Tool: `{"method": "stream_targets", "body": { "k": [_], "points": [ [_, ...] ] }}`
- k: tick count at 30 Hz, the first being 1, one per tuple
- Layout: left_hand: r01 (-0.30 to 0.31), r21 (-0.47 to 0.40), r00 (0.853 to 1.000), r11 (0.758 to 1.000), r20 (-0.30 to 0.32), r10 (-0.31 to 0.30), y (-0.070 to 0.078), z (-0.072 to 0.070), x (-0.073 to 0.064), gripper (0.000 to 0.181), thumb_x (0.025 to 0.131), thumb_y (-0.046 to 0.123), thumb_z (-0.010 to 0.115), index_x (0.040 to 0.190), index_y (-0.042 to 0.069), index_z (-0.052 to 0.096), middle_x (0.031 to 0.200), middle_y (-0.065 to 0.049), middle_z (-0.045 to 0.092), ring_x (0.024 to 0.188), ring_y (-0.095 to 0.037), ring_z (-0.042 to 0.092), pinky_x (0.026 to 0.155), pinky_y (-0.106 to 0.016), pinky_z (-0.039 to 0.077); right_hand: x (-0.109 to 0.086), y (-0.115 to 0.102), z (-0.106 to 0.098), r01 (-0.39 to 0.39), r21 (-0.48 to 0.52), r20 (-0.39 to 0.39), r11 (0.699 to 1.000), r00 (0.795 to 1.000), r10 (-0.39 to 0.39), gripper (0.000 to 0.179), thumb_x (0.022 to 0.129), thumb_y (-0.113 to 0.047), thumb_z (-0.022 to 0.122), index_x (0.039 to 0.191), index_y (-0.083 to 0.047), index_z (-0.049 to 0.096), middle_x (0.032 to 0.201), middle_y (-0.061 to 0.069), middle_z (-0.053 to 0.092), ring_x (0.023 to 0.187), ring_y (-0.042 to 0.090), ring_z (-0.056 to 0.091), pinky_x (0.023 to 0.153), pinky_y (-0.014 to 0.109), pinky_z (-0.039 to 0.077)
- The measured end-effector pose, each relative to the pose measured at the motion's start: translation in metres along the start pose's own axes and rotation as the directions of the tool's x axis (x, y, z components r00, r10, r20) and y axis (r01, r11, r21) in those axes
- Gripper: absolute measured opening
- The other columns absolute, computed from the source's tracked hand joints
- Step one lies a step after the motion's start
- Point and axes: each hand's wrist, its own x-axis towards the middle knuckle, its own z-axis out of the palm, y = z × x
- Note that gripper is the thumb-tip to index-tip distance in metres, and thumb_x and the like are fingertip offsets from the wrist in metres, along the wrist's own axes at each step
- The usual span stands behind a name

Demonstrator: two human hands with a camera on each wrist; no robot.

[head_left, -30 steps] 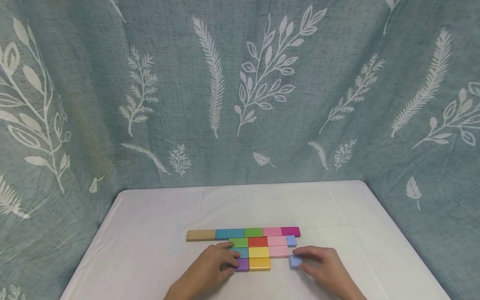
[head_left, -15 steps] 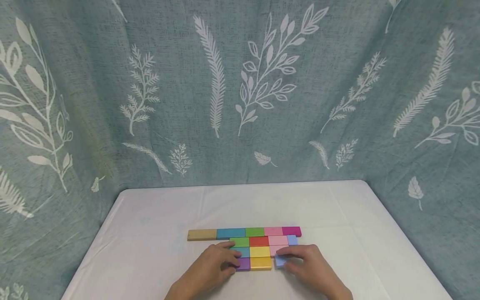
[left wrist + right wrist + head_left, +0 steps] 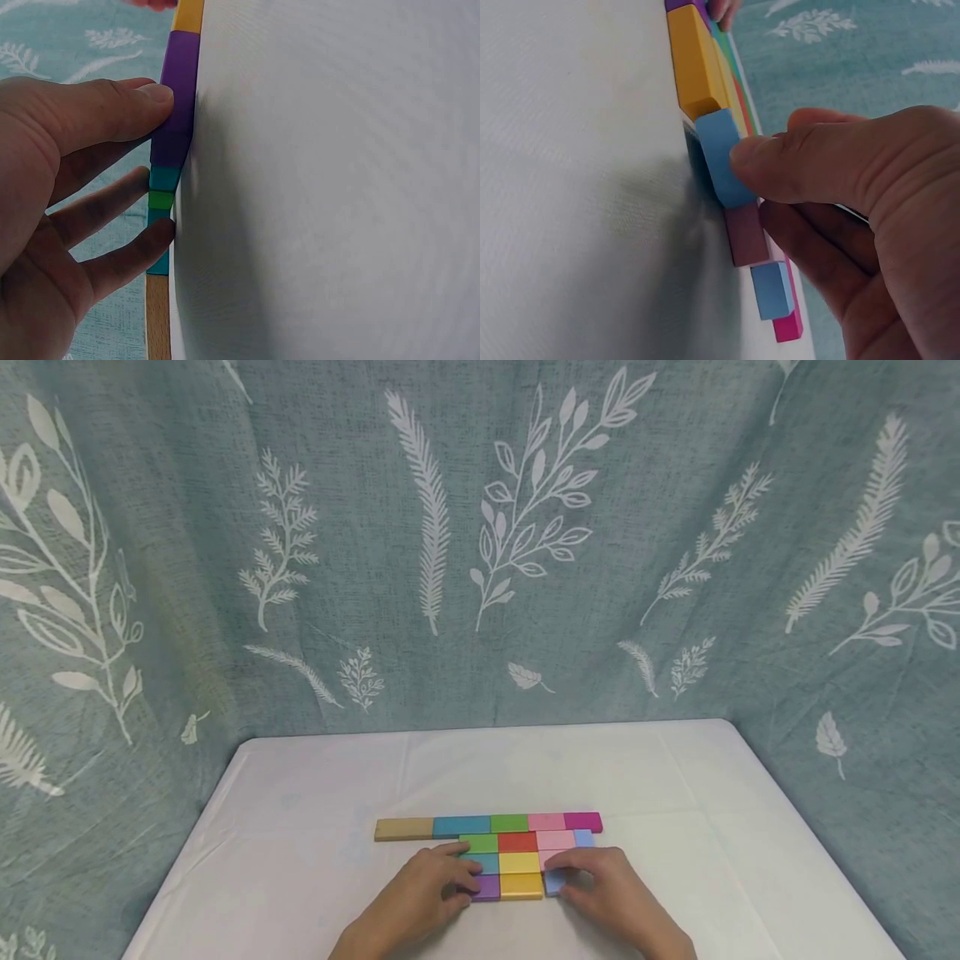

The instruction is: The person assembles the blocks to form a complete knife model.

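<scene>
In the head view my right hand (image 3: 606, 889) pinches a small light blue block (image 3: 554, 884) at the right end of the front row. In the right wrist view the thumb lies on this blue block (image 3: 724, 157), which stands slightly tilted by the yellow-orange block (image 3: 696, 64), a dark shadow under it. My left hand (image 3: 422, 893) rests at the left ends of the rows, its fingers spread. The left wrist view has its thumb against the purple block (image 3: 178, 97) and another fingertip by a teal block (image 3: 157, 259).
Colored blocks lie flat in several rows on the white cloth (image 3: 315, 785). The longest row, at the back, runs from a plain wood block (image 3: 403, 830) to a magenta block (image 3: 583, 822). Behind the table hangs a teal leaf-patterned curtain (image 3: 360, 527).
My right hand has moved left with the light blue block, bringing it from the right up to the end of the yellow-orange block. The left hand has stayed in place.
</scene>
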Motion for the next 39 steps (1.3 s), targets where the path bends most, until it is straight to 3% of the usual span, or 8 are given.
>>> {"method": "stream_targets", "body": {
  "k": [12, 20, 26, 33, 37, 39],
  "points": [
    [0.019, 0.023, 0.999, 1.000, 0.032, -0.019, 0.003, 0.000, 0.002, 0.021, 0.094, 0.012, 0.085, 0.110, 0.025, 0.086, 0.129, 0.008, 0.080, 0.144, -0.033, 0.063, 0.119, -0.059, 0.053, -0.002, -0.004, 0.004, 0.039, -0.040, 0.003, 0.998, 0.999, -0.039, 0.038, 0.088, -0.012, 0.092, 0.123, -0.022, 0.082, 0.116, -0.016, 0.080, 0.104, 0.007, 0.071, 0.099, 0.040, 0.067],
    [0.001, 0.109, 1.000, 0.994, 0.008, -0.002, 0.006, 0.003, 0.001, 0.019, 0.094, 0.012, 0.085, 0.109, 0.023, 0.085, 0.130, 0.008, 0.079, 0.144, -0.030, 0.063, 0.117, -0.055, 0.056, -0.001, -0.005, 0.004, 0.053, -0.051, 0.025, 0.997, 0.998, -0.052, 0.037, 0.089, -0.011, 0.090, 0.124, -0.020, 0.081, 0.117, -0.014, 0.081, 0.107, 0.009, 0.072, 0.101, 0.041, 0.067],
    [-0.045, 0.170, 0.999, 0.984, -0.004, 0.047, 0.006, 0.003, 0.001, 0.019, 0.092, 0.009, 0.086, 0.108, 0.020, 0.086, 0.125, 0.005, 0.081, 0.138, -0.029, 0.068, 0.116, -0.052, 0.058, 0.001, -0.004, 0.005, 0.055, -0.025, 0.016, 0.998, 0.998, -0.055, 0.035, 0.090, -0.014, 0.090, 0.124, -0.020, 0.081, 0.118, -0.014, 0.081, 0.107, 0.007, 0.072, 0.101, 0.040, 0.067],
    [-0.075, 0.182, 0.997, 0.980, -0.022, 0.080, 0.006, 0.002, 0.001, 0.016, 0.095, 0.013, 0.084, 0.110, 0.019, 0.086, 0.123, 0.006, 0.082, 0.133, -0.026, 0.071, 0.115, -0.050, 0.059, -0.001, -0.004, 0.007, 0.098, -0.021, -0.098, 0.995, 0.990, -0.100, 0.032, 0.090, -0.012, 0.090, 0.120, -0.020, 0.083, 0.113, -0.016, 0.081, 0.103, 0.005, 0.074, 0.097, 0.033, 0.068],
    [-0.113, 0.219, 0.987, 0.969, -0.083, 0.134, 0.005, -0.004, 0.001, 0.013, 0.096, 0.012, 0.082, 0.108, 0.018, 0.086, 0.118, 0.006, 0.083, 0.127, -0.021, 0.073, 0.113, -0.048, 0.061, -0.002, -0.006, 0.004, 0.085, 0.002, -0.201, 0.996, 0.976, -0.083, 0.026, 0.092, -0.012, 0.088, 0.116, -0.019, 0.084, 0.110, -0.015, 0.082, 0.104, 0.008, 0.076, 0.096, 0.034, 0.068],
    [-0.102, 0.235, 0.982, 0.967, -0.128, 0.135, 0.005, -0.011, -0.002, 0.013, 0.097, 0.013, 0.082, 0.109, 0.016, 0.086, 0.117, 0.005, 0.083, 0.123, -0.019, 0.075, 0.111, -0.045, 0.063, -0.003, -0.006, -0.001, 0.057, 0.005, -0.240, 0.998, 0.969, -0.054, 0.024, 0.093, -0.013, 0.088, 0.116, -0.020, 0.084, 0.111, -0.015, 0.082, 0.105, 0.008, 0.077, 0.097, 0.036, 0.068]
  ]
}}
